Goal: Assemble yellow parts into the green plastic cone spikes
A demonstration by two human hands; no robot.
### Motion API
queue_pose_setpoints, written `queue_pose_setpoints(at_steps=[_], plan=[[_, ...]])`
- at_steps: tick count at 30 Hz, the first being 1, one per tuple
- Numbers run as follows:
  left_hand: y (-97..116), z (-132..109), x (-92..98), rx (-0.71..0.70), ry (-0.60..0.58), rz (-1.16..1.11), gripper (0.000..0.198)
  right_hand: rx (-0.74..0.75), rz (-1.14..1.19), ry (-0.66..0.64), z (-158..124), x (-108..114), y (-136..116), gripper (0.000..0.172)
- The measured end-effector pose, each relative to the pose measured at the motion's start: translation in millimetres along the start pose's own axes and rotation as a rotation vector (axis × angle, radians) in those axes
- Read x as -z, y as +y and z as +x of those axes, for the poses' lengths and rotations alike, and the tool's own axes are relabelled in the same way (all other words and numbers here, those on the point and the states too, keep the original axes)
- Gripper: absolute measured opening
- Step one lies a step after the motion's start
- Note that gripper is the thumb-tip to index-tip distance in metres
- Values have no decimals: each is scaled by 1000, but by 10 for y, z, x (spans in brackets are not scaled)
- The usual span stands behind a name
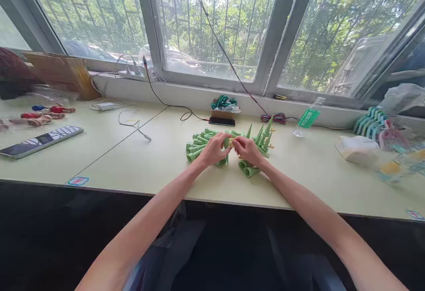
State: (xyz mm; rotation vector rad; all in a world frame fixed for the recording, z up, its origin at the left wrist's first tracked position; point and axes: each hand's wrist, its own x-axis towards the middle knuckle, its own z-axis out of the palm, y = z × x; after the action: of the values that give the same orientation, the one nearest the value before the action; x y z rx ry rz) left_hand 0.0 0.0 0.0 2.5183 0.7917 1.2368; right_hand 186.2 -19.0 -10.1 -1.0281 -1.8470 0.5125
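Note:
My left hand point(214, 150) is closed, its thumb and fingers pinched on a green cone point(226, 142) whose tip points down. Against it, a small yellow piece point(231, 142) sits between the fingertips of my right hand point(248, 150). The two hands nearly touch. Left of them lies a pile of hollow green cones point(195, 147), open ends toward me. To the right, several pointed green cones point(264, 137) with small yellow parts stand or lean in a cluster. Two more green cones point(249, 170) lie in front of the right forearm, open ends facing me.
Behind the cones are a black phone point(222, 121) and a small box with green wrapping point(226, 103). A bottle point(308, 117) stands back right, near tissues point(358, 149) and small hangers point(368, 123). A white cable point(136, 125), another phone point(41, 141) and dolls point(43, 116) lie left.

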Motion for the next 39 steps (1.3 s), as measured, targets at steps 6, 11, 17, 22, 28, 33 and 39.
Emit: queue_pose_setpoints(at_steps=[6, 11, 17, 22, 28, 33, 39], plan=[[-6, 12, -10, 6, 8, -5, 27, 8, 64, 7, -14, -23, -13, 34], [11, 6, 3, 7, -5, -1, 27, -24, 80, -10, -23, -20, -18, 33], [13, -2, 5, 12, -3, 1, 28, -30, 56, -5, -26, -17, -18, 34], [16, 4, 7, 17, -2, -3, 25, -4, 36, 7, -20, -24, -17, 29], [6, 0, 1, 16, -10, 4, 27, -44, 41, -20, -24, -19, -55, 37], [20, 2, 5, 18, -6, -2, 27, -30, 19, -5, -25, -22, -49, 34], [33, 6, 13, 27, -8, -5, 26, -15, 38, 5, -22, -33, -13, 29]])
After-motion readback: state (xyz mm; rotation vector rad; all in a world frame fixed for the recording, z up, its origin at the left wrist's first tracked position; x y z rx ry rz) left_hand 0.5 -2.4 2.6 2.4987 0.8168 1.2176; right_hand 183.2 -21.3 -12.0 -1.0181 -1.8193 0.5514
